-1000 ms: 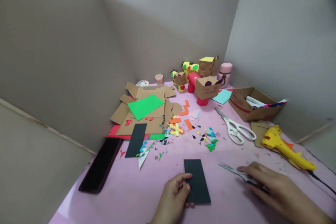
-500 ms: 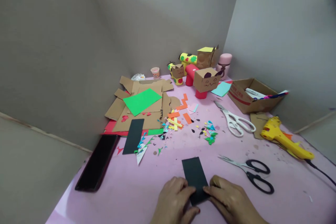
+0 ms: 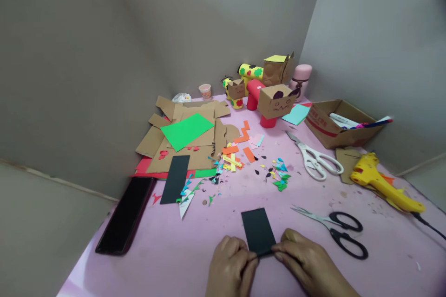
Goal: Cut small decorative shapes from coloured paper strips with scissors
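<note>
Black paper: the black paper (image 3: 258, 231) is lying on the near part of the worktop (image 3: 174, 250), between the two hands; its near edge is showing a thicker dark band, and whether that is a fold I cannot tell.
Left hand: the left hand (image 3: 230, 262) is pinching the near left corner of the black paper, its fingers closing narrowly on the edge.
Right hand: the right hand (image 3: 304, 256) is pinching the near right corner, thumb and fingertips meeting on the paper.
Black-handled scissors: the black-handled scissors (image 3: 327, 220) are resting just beyond the right hand, tips pointing toward the black paper.
White scissors: the white scissors (image 3: 306, 151) are lying farther back, blades pointing away.
Glue gun: the yellow glue gun (image 3: 388, 190) is lying on its side at the right, its black cord trailing off.
Scraps: green leaf-shaped scraps (image 3: 280, 183) and orange strips (image 3: 248, 154) are lying scattered beyond the black paper.
Left side: a phone (image 3: 127, 216) is lying near a second black piece (image 3: 176, 178), while a green sheet (image 3: 188, 131) is resting on flattened cardboard (image 3: 195, 162).
Back: a red figure with a cardboard head (image 3: 273, 104) is standing before a pink bottle (image 3: 302, 74).
Box: an open cardboard box (image 3: 325, 130) is holding pens (image 3: 341, 118).
</note>
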`<action>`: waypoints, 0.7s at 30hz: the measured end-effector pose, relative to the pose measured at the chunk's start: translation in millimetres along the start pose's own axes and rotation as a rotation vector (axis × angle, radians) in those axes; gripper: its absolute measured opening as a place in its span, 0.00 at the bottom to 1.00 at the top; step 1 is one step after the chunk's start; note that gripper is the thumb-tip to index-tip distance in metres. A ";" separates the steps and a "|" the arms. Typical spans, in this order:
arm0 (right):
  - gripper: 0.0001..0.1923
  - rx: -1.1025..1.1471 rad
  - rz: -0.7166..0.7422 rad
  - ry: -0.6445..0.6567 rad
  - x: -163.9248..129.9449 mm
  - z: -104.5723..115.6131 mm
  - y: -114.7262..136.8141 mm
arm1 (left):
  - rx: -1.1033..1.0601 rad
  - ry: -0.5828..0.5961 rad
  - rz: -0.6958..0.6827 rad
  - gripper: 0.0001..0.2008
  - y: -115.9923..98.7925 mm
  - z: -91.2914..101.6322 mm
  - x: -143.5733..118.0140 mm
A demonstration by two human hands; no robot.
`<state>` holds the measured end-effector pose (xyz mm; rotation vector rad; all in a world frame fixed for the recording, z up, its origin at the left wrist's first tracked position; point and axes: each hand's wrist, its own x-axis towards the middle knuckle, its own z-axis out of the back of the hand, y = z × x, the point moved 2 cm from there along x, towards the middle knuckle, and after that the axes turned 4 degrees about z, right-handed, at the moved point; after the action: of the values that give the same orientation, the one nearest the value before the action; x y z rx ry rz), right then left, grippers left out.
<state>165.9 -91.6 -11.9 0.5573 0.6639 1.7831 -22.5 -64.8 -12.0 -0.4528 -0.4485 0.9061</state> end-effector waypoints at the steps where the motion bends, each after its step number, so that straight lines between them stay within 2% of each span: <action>1: 0.14 -0.001 -0.017 0.002 0.7 -0.1 0.5 | 0.001 0.001 0.029 0.07 0.2 -0.1 0.3; 11: 0.12 -0.075 -0.076 0.003 4.4 -2.2 2.4 | 0.057 -0.139 0.161 0.07 -2.9 -6.5 0.2; 17: 0.11 -0.134 -0.085 -0.027 4.1 -4.9 0.2 | 0.080 -0.100 0.162 0.06 -3.2 -6.6 1.1; 21: 0.10 -0.164 -0.076 -0.035 4.1 -5.8 -0.5 | 0.095 -0.164 0.184 0.07 -4.4 -7.5 1.8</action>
<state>161.2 -88.4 -16.3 0.4454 0.5023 1.7342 -14.6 -67.0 -15.4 -0.3379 -0.5165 1.1426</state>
